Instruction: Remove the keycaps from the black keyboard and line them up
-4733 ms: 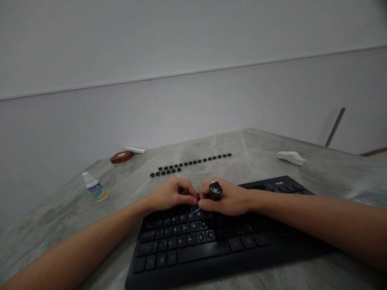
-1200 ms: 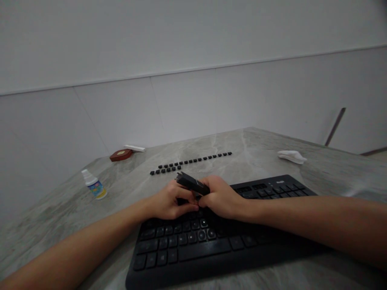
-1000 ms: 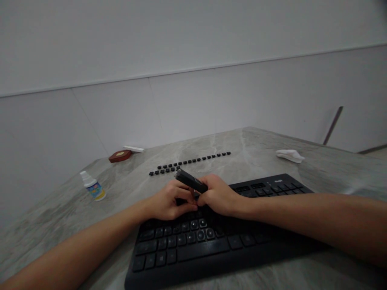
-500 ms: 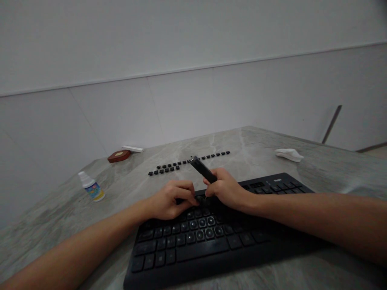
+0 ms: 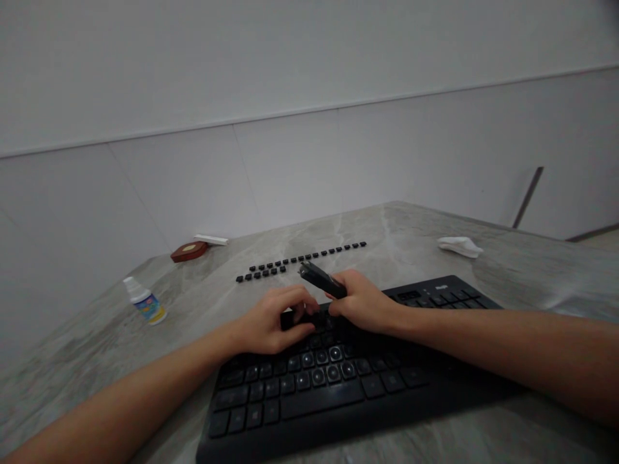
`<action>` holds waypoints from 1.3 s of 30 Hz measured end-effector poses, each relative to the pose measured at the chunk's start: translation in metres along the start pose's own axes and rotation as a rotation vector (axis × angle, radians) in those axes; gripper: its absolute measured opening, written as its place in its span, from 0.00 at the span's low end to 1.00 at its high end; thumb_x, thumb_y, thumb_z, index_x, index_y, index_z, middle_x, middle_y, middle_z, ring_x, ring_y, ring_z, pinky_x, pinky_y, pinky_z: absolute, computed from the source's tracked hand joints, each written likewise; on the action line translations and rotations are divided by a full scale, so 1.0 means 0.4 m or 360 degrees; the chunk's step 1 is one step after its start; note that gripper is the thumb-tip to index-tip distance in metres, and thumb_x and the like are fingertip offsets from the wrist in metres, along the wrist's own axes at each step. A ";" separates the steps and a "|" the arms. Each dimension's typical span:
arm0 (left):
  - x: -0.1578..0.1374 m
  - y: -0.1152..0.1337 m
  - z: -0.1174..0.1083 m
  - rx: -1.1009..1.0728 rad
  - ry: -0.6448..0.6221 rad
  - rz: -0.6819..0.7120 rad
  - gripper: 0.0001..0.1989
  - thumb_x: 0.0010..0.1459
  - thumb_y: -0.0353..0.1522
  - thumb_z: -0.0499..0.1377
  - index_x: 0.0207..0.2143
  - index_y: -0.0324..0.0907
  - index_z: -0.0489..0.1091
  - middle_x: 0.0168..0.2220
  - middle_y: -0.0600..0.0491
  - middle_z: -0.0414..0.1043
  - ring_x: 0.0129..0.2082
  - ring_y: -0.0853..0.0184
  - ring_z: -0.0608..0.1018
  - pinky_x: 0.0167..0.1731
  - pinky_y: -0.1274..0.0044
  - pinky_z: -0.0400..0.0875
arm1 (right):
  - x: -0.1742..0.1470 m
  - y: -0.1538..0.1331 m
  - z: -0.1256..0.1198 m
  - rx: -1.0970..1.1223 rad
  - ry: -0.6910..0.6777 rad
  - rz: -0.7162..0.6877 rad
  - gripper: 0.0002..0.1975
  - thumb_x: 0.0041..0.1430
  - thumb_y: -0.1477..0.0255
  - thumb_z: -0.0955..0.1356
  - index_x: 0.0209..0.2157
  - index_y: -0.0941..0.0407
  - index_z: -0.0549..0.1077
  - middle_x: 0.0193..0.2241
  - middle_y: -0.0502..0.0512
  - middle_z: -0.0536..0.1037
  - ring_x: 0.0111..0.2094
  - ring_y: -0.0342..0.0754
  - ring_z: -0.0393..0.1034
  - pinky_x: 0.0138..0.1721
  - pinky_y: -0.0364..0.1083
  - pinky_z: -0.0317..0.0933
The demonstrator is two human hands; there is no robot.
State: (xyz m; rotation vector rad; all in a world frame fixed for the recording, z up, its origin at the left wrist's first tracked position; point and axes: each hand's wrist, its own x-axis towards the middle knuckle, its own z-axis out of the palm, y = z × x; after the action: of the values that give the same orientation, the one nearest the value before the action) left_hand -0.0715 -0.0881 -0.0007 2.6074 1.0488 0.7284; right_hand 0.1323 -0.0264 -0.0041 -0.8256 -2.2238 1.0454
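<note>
A black keyboard lies under both my hands, several of its middle keys showing pale round spots. My left hand rests over the upper rows, thumb and index finger apart, with nothing visible between them. Beside it my right hand is closed around a slim black tool; its narrow, seemingly forked end points up and away from me. The right fingertips are low by the upper keys, partly hidden. Beyond the keyboard, small black keycaps are lined up in two rows.
A small white spray bottle with a blue and yellow label stands at left. Farther back are a reddish-brown object and a white strip. A crumpled white cloth lies at right on the grey marbled table, against the wall.
The left thumb and index finger have parted from their pinch near the keys. The black tool in my right hand has tilted lower, toward the left.
</note>
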 end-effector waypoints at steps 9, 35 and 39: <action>0.008 -0.013 0.021 0.0072 0.0090 0.0077 0.08 0.62 0.32 0.58 0.43 0.44 0.73 0.39 0.52 0.74 0.38 0.67 0.76 0.39 0.74 0.72 | 0.001 0.003 0.006 0.0143 -0.0060 -0.0186 0.05 0.40 0.81 0.64 0.19 0.58 0.63 0.19 0.45 0.62 0.23 0.40 0.56 0.24 0.42 0.47; 0.009 -0.116 -0.020 0.0496 0.0625 -0.0212 0.05 0.57 0.33 0.63 0.35 0.42 0.72 0.31 0.55 0.73 0.32 0.67 0.72 0.34 0.74 0.68 | 0.006 0.002 -0.002 -0.0158 0.0210 -0.0158 0.10 0.41 0.84 0.64 0.18 0.57 0.58 0.17 0.44 0.58 0.22 0.40 0.54 0.24 0.42 0.44; 0.033 -0.179 -0.083 0.0800 0.0464 0.0007 0.03 0.59 0.32 0.61 0.35 0.42 0.73 0.32 0.53 0.75 0.36 0.63 0.69 0.38 0.71 0.66 | 0.009 -0.001 -0.002 -0.0120 0.0270 -0.0123 0.12 0.40 0.84 0.63 0.17 0.56 0.55 0.16 0.43 0.55 0.21 0.39 0.50 0.22 0.43 0.42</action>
State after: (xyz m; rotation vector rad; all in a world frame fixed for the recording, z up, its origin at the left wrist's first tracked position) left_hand -0.1223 -0.0266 0.0043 2.9761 1.4742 0.9749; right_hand 0.1303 -0.0236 -0.0028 -0.8217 -2.1440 0.8279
